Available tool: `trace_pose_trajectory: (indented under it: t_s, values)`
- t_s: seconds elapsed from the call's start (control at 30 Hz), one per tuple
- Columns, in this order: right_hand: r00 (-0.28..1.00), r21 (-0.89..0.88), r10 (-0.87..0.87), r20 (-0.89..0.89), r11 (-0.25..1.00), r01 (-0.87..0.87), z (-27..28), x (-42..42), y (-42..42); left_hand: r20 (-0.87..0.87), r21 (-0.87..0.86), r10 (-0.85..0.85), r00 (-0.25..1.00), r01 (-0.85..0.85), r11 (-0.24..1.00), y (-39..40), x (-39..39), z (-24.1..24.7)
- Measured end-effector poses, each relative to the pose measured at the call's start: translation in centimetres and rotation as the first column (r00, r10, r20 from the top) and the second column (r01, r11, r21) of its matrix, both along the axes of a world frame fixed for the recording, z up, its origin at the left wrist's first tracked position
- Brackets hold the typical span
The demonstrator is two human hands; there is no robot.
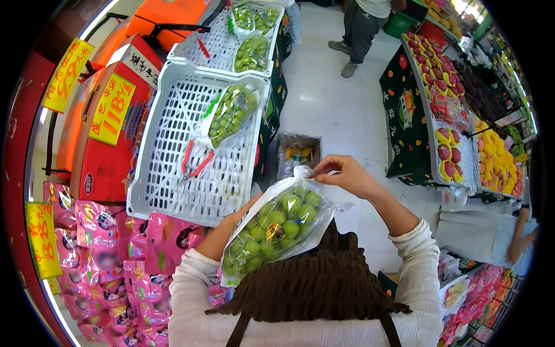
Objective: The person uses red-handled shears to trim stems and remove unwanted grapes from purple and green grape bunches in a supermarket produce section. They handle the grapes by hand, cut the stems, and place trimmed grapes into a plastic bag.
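Note:
A clear plastic bag of green grapes (277, 221), gathered at its top and bearing a round sticker, lies slanted against my front. My right hand (340, 173) pinches the gathered neck of the bag between thumb and fingers. At the bag's upper left side is my left hand (245, 208), its fingers mostly hidden behind the bag. Beyond it, a white perforated plastic crate (173, 130) holds another bag of green grapes (232, 115) and red-handled snips (195, 162), which lie with their handles apart.
A second crate (212, 47) with several grape bags stands behind. Pink snack bags (108, 260) and red gift boxes (117, 160) are at left. An open box (299, 152) sits beyond the grapes. People (362, 30) stand near fruit displays (438, 78).

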State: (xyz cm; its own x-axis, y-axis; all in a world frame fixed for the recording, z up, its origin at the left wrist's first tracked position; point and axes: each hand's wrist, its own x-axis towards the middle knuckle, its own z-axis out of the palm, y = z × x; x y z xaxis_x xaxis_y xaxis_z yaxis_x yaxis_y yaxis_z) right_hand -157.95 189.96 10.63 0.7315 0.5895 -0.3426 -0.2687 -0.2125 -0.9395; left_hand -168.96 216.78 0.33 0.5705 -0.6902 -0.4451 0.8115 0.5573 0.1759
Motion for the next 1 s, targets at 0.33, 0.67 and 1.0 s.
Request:
trace_pose_trajectory:
  t_s: [0.33, 0.67, 1.0]
  values:
    - [0.873, -0.151, 0.054, 0.484, 0.988, 0.022, 0.8, -1.5, -0.5, 0.046, -0.006, -0.15, 0.988, 0.15, 0.989, 0.4, 0.7, 0.1]
    - [0.937, -0.068, -0.089, 0.337, 0.991, 0.119, -1.3, -0.7, -1.3, 0.02, 0.039, -0.172, 0.985, 0.171, 0.985, 0.4, 2.4, 0.3]
    - [0.638, -0.036, 0.038, 0.77, 0.999, -0.016, 3.3, 0.5, 1.1, 0.032, 0.061, -0.165, 0.986, 0.163, 0.985, -0.1, 3.1, -0.3]
